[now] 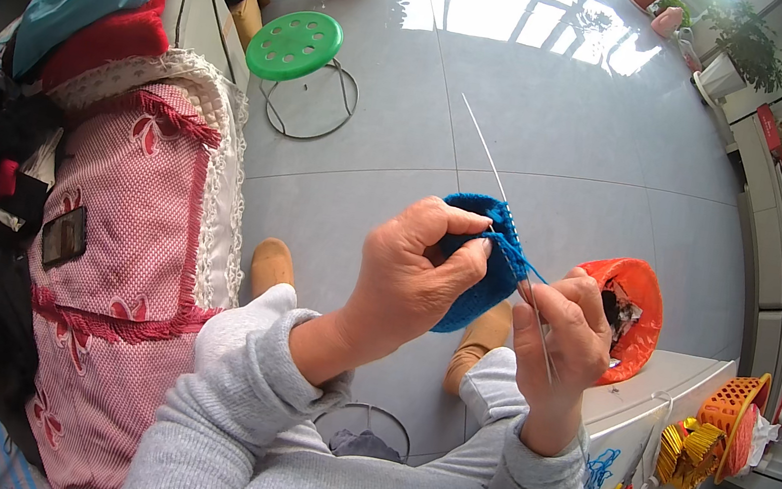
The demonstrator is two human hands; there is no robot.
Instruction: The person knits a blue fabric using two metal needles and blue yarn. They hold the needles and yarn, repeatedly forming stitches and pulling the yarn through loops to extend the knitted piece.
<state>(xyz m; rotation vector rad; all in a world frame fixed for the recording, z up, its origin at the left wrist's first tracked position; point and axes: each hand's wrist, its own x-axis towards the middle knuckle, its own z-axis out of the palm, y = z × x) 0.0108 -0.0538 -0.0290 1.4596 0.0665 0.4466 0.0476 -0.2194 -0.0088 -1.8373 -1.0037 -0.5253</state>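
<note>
blue knitting (481,304) between hands, above floor (356,209): looks soft, light, floppy; best held near stitched edge. thin needle (486,148) likely stiff, slick; long axis slanting, free end pointing away and left. left hand (419,274) pinches knitting, thumb and forefinger together; right hand (566,344) closed on second needle (545,361), near end toward body, rightward.

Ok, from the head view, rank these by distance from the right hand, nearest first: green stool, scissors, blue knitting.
Nearest to the right hand first:
1. Blue knitting: right by its fingertips, on its left.
2. Scissors: lower right in the picture, on the person's right.
3. Green stool: farthest, well ahead on the person's left.
</note>
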